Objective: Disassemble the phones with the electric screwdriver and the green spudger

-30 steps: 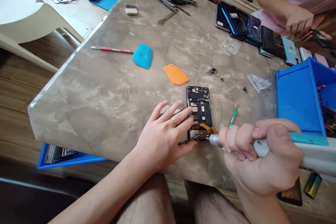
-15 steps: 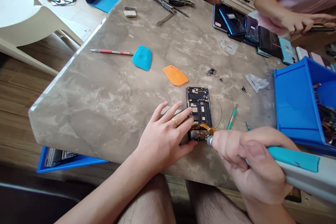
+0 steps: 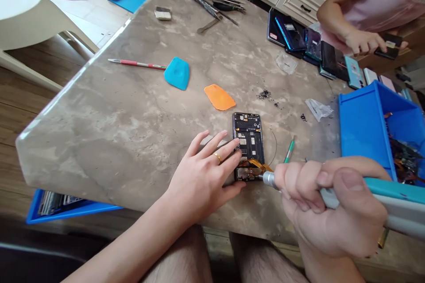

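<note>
An opened phone (image 3: 248,135) lies face down on the marble table (image 3: 133,110), its circuit boards and an orange flex cable showing. My left hand (image 3: 206,177) rests flat beside it, fingers spread, fingertips pressing on the phone's left edge. My right hand (image 3: 332,205) is wrapped round a grey and teal electric screwdriver (image 3: 375,194), whose metal tip touches the phone's near end.
A blue bin (image 3: 365,128) of parts stands at the right. An orange pick (image 3: 219,97), a teal pick (image 3: 177,73), a red-handled tool (image 3: 136,63), a green tool (image 3: 289,149) and loose screws (image 3: 264,94) lie about. Another person's hand (image 3: 363,42) holds a phone above stacked phones (image 3: 315,48).
The view has shifted slightly. My right hand has kept the screwdriver's tip at the phone's near end. My left hand has stayed put. The other person has picked up a dark phone.
</note>
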### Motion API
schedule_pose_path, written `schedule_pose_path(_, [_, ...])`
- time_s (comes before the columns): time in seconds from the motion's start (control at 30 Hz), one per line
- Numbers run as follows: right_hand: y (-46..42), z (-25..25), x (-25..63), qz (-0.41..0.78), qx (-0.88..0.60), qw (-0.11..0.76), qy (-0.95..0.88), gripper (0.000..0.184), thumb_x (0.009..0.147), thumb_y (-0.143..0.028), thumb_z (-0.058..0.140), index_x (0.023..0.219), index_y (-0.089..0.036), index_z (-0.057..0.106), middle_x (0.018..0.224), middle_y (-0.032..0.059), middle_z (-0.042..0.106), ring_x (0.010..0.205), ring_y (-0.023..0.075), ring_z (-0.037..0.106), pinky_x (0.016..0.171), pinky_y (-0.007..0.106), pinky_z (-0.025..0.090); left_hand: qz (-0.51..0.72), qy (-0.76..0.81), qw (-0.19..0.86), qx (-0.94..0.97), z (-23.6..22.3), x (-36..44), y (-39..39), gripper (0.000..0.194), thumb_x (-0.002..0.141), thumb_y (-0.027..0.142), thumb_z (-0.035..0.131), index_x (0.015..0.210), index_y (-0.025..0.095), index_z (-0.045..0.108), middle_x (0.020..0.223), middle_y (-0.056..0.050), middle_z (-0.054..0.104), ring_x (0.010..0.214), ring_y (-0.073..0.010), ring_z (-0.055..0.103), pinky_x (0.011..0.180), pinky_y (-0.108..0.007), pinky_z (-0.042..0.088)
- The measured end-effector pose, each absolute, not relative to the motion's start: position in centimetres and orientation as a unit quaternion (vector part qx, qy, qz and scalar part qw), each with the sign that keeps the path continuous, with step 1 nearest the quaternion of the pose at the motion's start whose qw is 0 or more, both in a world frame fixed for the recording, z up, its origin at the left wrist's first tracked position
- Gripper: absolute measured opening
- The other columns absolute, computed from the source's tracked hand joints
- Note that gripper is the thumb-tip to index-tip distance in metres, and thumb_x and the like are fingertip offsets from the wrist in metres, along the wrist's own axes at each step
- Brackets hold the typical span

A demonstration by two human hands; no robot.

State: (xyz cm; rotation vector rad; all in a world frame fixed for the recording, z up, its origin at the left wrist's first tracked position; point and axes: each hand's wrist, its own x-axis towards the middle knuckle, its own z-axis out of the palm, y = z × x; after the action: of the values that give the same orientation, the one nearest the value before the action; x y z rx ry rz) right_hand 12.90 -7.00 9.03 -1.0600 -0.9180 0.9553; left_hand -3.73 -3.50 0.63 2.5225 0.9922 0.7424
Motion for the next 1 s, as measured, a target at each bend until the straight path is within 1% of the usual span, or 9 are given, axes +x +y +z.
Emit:
schedule_pose_path(0.1, [-6.8, 8.6, 12.8, 0.415, -0.465, 0.674, -0.396, 0.035, 0.094, -0.022, 0.06, 0.061, -0.02, 0.051, 0.04, -0.0091, 0.032, 0.035, 0.0069, 0.024, 0.043, 0.024, 0.031, 0.261, 0.344, 0.163, 0.887, 0.6, -3.8, -3.4, 0.04, 0.098, 0.045, 0.071, 0.129, 0.02, 0.068, 0.149, -0.002, 0.065, 0.145, -0.0328, 0.054, 0.126, -0.056, 0.033])
schedule_pose_path(0.17, [-6.8, 8.1, 12.8, 0.417, -0.464, 0.68, -0.385, 0.029, 0.094, -0.023, 0.059, 0.066, -0.019, 0.056, 0.04, -0.01, 0.032, 0.034, 0.0065, 0.023, 0.042, 0.022, 0.033, 0.265, 0.344, 0.163, 0.886, 0.7, -3.8, -3.4, 0.04, 0.097, 0.044, 0.071, 0.129, 0.02, 0.068, 0.149, -0.002, 0.065, 0.145, -0.0326, 0.054, 0.126, -0.056, 0.033])
schedule_pose_path(0.33, [-7.0, 7.6, 13.1, 0.424, -0.463, 0.68, -0.378, 0.025, 0.095, -0.022, 0.057, 0.071, -0.019, 0.063, 0.041, -0.0103, 0.033, 0.035, 0.0064, 0.025, 0.044, 0.021, 0.036, 0.265, 0.344, 0.162, 0.886, 0.7, -3.9, -3.5, 0.04, 0.097, 0.045, 0.071, 0.129, 0.02, 0.068, 0.149, -0.002, 0.065, 0.145, -0.0327, 0.054, 0.126, -0.056, 0.033])
schedule_pose_path(0.53, [-7.0, 7.7, 13.4, 0.425, -0.454, 0.68, -0.388, 0.025, 0.095, -0.024, 0.059, 0.071, -0.019, 0.065, 0.041, -0.0104, 0.033, 0.035, 0.0063, 0.025, 0.044, 0.022, 0.036, 0.258, 0.345, 0.16, 0.888, 0.6, -3.8, -3.4, 0.04, 0.099, 0.046, 0.068, 0.129, 0.02, 0.067, 0.149, -0.002, 0.065, 0.145, -0.0326, 0.053, 0.126, -0.056, 0.032])
schedule_pose_path(0.73, [-6.9, 7.7, 13.7, 0.436, -0.438, 0.674, -0.405, 0.025, 0.096, -0.023, 0.056, 0.074, -0.019, 0.068, 0.042, -0.0104, 0.033, 0.036, 0.0062, 0.024, 0.044, 0.021, 0.035, 0.26, 0.346, 0.16, 0.887, 0.6, -3.8, -3.4, 0.038, 0.099, 0.045, 0.067, 0.128, 0.021, 0.068, 0.148, -0.001, 0.066, 0.144, -0.0328, 0.055, 0.125, -0.057, 0.033])
schedule_pose_path(0.87, [-6.8, 7.7, 13.5, 0.435, -0.437, 0.676, -0.404, 0.025, 0.096, -0.022, 0.056, 0.073, -0.019, 0.066, 0.041, -0.0107, 0.032, 0.035, 0.006, 0.023, 0.043, 0.021, 0.035, 0.261, 0.345, 0.159, 0.887, 0.6, -3.8, -3.5, 0.039, 0.098, 0.045, 0.069, 0.128, 0.02, 0.068, 0.148, -0.001, 0.065, 0.145, -0.0326, 0.054, 0.125, -0.056, 0.033])
schedule_pose_path(1.0, [-6.8, 7.8, 13.2, 0.431, -0.438, 0.668, -0.419, 0.028, 0.096, -0.02, 0.054, 0.069, -0.019, 0.061, 0.042, -0.01, 0.031, 0.035, 0.0068, 0.024, 0.044, 0.023, 0.033, 0.257, 0.346, 0.161, 0.888, 0.6, -3.8, -3.5, 0.039, 0.099, 0.046, 0.068, 0.129, 0.021, 0.067, 0.15, -0.001, 0.064, 0.145, -0.0323, 0.053, 0.126, -0.055, 0.031])
